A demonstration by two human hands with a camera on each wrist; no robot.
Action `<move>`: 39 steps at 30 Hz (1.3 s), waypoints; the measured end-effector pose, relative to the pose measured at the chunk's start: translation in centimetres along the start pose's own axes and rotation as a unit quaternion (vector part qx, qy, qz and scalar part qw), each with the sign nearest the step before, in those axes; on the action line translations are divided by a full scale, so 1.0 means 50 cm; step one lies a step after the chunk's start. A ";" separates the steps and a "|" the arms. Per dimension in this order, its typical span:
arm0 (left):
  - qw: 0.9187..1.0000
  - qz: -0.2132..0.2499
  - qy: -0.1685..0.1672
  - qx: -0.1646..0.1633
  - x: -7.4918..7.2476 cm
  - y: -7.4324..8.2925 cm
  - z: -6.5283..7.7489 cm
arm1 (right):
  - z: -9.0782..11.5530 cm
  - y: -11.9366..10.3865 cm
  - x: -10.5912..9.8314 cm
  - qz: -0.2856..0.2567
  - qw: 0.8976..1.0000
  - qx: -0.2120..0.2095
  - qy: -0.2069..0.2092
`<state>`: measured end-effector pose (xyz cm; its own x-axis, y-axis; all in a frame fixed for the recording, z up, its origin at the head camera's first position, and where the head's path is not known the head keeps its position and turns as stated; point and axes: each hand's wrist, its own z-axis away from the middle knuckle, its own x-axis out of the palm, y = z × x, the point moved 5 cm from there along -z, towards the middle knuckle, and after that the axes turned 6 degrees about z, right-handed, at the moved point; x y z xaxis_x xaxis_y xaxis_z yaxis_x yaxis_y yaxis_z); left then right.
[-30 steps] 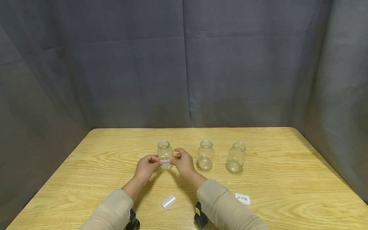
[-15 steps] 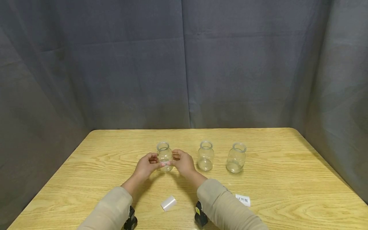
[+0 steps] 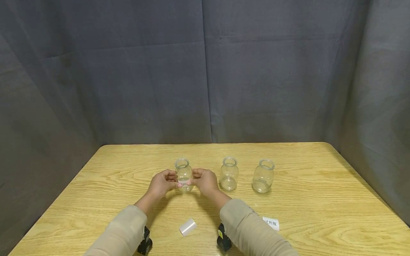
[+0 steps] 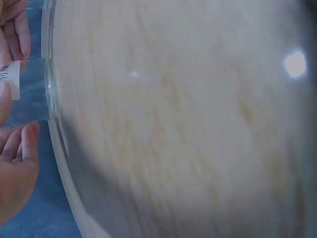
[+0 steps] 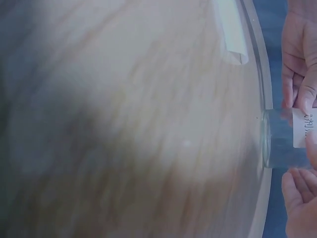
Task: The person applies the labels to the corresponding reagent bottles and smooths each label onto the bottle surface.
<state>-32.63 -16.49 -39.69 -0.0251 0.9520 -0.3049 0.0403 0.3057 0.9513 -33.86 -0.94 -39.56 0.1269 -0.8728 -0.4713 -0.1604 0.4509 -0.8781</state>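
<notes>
A clear glass jar (image 3: 184, 171) stands upright on the table, held between both hands. A small white label (image 3: 184, 183) with printed dark characters lies against its front, partly covered by the thumbs. The left hand (image 3: 161, 184) has its fingers around the jar's left side, thumb on the label. On the other side, the right hand (image 3: 205, 182) holds the jar in the same way, its thumb at the label's right end. In the right wrist view, the label (image 5: 299, 130) sits on the jar's wall above the base.
Two more clear jars, a middle one (image 3: 229, 174) and a right one (image 3: 263, 176), stand to the right. A curled blank white piece (image 3: 187, 227) lies between the forearms, and a printed label (image 3: 271, 223) lies beyond the right sleeve. Grey curtains (image 3: 144, 78) surround the wooden table (image 3: 314, 185).
The thumbs came together at the jar's front, then spread apart, so the label's print shows again between them. The fingers have closed further round the jar's sides. The other things stay put.
</notes>
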 end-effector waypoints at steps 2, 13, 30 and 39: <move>1.000 -0.004 0.000 0.003 0.000 0.001 0.001 | 0.001 -0.001 -0.001 0.000 1.000 0.001 0.000; 1.000 -0.022 0.000 0.013 -0.003 0.004 0.000 | 0.005 -0.006 -0.002 0.005 1.000 -0.001 0.001; 0.999 -0.045 -0.015 -0.002 -0.007 0.007 0.007 | 0.009 -0.013 -0.016 0.042 0.999 -0.020 -0.027; 0.998 -0.057 -0.005 -0.007 -0.023 0.009 0.030 | 0.029 -0.030 -0.034 0.048 0.997 -0.035 -0.038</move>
<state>-31.10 -17.44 -38.97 -0.0183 0.9109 -0.4122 0.0235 0.4125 0.9107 -32.42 0.13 -37.55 0.1815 -0.8077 -0.5609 -0.2432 0.5158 -0.8215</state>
